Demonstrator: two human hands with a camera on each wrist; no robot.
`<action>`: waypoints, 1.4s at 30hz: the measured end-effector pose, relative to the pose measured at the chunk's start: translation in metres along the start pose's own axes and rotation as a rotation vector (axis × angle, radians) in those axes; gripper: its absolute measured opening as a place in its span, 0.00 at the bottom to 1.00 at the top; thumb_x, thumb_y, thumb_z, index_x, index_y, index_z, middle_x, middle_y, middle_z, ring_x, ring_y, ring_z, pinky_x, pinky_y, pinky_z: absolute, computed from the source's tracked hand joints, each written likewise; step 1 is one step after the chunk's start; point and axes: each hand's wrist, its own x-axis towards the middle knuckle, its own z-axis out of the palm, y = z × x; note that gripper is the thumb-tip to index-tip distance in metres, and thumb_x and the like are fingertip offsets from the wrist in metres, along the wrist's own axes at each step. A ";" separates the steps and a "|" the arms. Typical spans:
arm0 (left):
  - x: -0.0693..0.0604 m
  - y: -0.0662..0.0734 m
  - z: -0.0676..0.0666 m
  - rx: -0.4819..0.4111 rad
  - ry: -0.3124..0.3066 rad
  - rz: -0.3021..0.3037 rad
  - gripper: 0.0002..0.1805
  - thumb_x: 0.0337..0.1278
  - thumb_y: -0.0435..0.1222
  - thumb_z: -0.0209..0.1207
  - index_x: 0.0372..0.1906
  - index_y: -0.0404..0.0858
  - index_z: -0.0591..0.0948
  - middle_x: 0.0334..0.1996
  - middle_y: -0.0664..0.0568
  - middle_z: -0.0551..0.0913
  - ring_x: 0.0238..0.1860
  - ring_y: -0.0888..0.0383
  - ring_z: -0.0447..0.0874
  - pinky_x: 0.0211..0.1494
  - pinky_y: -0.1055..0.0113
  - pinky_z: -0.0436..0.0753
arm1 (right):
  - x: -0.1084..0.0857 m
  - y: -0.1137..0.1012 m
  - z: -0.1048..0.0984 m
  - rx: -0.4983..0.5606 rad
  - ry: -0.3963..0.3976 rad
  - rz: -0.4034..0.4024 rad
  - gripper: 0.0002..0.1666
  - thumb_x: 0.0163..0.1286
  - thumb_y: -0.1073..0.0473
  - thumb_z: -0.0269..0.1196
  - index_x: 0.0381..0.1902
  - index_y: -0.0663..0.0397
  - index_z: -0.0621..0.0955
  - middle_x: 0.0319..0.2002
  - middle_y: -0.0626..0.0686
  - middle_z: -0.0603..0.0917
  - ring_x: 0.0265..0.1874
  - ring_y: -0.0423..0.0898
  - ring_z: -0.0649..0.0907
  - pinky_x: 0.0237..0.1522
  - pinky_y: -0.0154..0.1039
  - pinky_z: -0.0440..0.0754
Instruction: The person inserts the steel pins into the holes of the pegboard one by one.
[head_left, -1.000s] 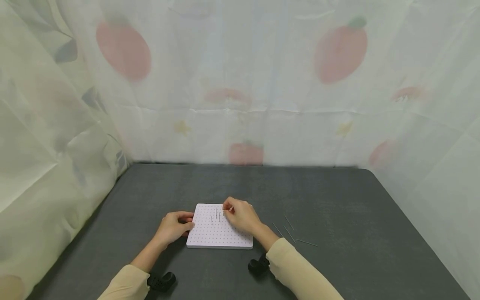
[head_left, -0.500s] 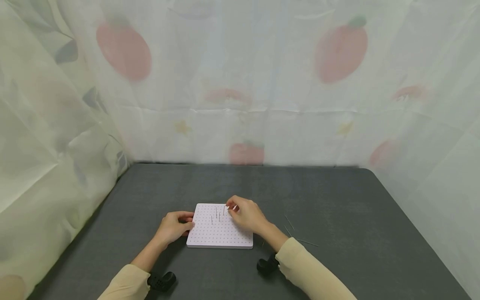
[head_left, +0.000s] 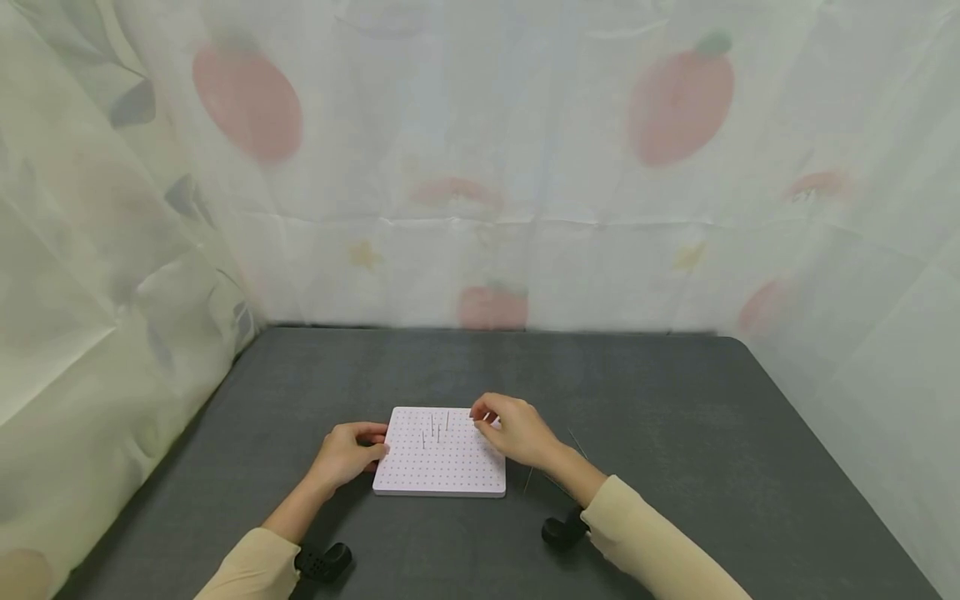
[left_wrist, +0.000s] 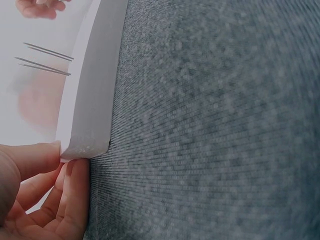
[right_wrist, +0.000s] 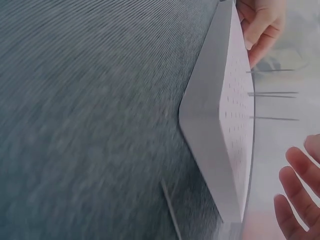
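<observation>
A white pegboard (head_left: 442, 475) with rows of small holes lies flat on the dark table. Several thin metal pins (head_left: 447, 422) stand upright in its far middle part; they show sideways as pins (right_wrist: 272, 93) in the right wrist view. My left hand (head_left: 347, 454) grips the board's left edge, and the left wrist view has the thumb (left_wrist: 37, 160) at the top edge with fingers against the side. Over the far right corner hovers my right hand (head_left: 519, 432), fingers loosely bent and, in the right wrist view, spread with nothing between them.
Loose metal pins lie right of the board, one pin (head_left: 528, 481) beside it and others partly hidden under my right forearm. Black wrist devices (head_left: 326, 563) sit below both wrists. A patterned curtain (head_left: 585, 275) encloses the dark table (head_left: 675, 433) at the back and sides.
My right hand has drawn back to the right from the far pin, leaving it standing upright in the board. The left hand and the board have stayed put.
</observation>
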 end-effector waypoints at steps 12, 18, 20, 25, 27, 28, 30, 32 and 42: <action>0.001 0.000 0.001 -0.005 -0.006 0.007 0.20 0.54 0.27 0.63 0.54 0.26 0.81 0.41 0.39 0.85 0.32 0.58 0.85 0.34 0.62 0.89 | -0.025 0.018 -0.027 0.013 0.008 0.036 0.06 0.67 0.63 0.63 0.41 0.50 0.82 0.37 0.46 0.86 0.37 0.39 0.84 0.41 0.35 0.85; 0.000 0.000 0.001 -0.001 0.000 -0.008 0.20 0.54 0.27 0.62 0.54 0.27 0.81 0.41 0.40 0.85 0.33 0.58 0.84 0.34 0.63 0.89 | -0.040 0.029 -0.037 -0.003 0.017 0.038 0.06 0.67 0.63 0.64 0.41 0.51 0.82 0.37 0.44 0.86 0.37 0.39 0.84 0.41 0.40 0.86; 0.000 0.000 0.000 -0.001 0.000 -0.011 0.20 0.54 0.27 0.62 0.54 0.27 0.81 0.41 0.40 0.85 0.33 0.58 0.84 0.34 0.63 0.89 | -0.045 0.032 -0.041 -0.010 0.024 0.035 0.06 0.67 0.63 0.64 0.41 0.51 0.82 0.37 0.44 0.86 0.37 0.39 0.84 0.40 0.40 0.86; 0.000 0.001 0.000 0.003 0.000 -0.016 0.20 0.54 0.27 0.62 0.55 0.27 0.81 0.41 0.40 0.85 0.34 0.58 0.84 0.35 0.63 0.89 | -0.057 0.041 -0.051 -0.013 0.038 0.039 0.07 0.66 0.63 0.65 0.42 0.51 0.83 0.37 0.44 0.87 0.36 0.38 0.84 0.39 0.36 0.85; 0.000 0.000 0.000 0.007 0.002 -0.020 0.20 0.54 0.27 0.62 0.55 0.28 0.81 0.41 0.41 0.85 0.34 0.58 0.84 0.35 0.63 0.89 | -0.062 0.044 -0.055 -0.011 0.039 0.046 0.07 0.66 0.63 0.65 0.42 0.51 0.83 0.38 0.44 0.87 0.37 0.38 0.84 0.39 0.35 0.84; 0.000 0.000 0.000 0.009 0.001 -0.018 0.20 0.54 0.27 0.62 0.55 0.27 0.81 0.41 0.41 0.85 0.34 0.58 0.84 0.35 0.62 0.89 | -0.065 0.046 -0.057 -0.006 0.039 0.050 0.07 0.66 0.63 0.65 0.43 0.52 0.83 0.38 0.45 0.87 0.37 0.39 0.84 0.39 0.35 0.84; 0.000 0.000 -0.001 0.012 0.002 -0.014 0.20 0.54 0.26 0.62 0.55 0.27 0.81 0.41 0.41 0.85 0.35 0.58 0.84 0.36 0.62 0.89 | -0.070 0.049 -0.061 0.004 0.039 0.059 0.08 0.66 0.64 0.65 0.43 0.53 0.82 0.39 0.46 0.87 0.37 0.39 0.84 0.39 0.35 0.84; -0.001 0.000 -0.001 0.012 0.001 -0.010 0.21 0.54 0.26 0.62 0.55 0.27 0.81 0.41 0.41 0.85 0.35 0.58 0.84 0.36 0.62 0.89 | -0.076 0.052 -0.064 0.011 0.037 0.068 0.08 0.66 0.64 0.65 0.44 0.53 0.82 0.39 0.47 0.87 0.38 0.39 0.84 0.39 0.33 0.84; -0.001 0.002 0.000 0.007 0.004 0.000 0.20 0.54 0.26 0.62 0.55 0.27 0.81 0.41 0.40 0.85 0.34 0.58 0.84 0.35 0.62 0.89 | -0.104 0.071 -0.073 0.052 0.038 0.133 0.08 0.66 0.64 0.65 0.43 0.52 0.82 0.39 0.47 0.87 0.37 0.36 0.83 0.37 0.31 0.83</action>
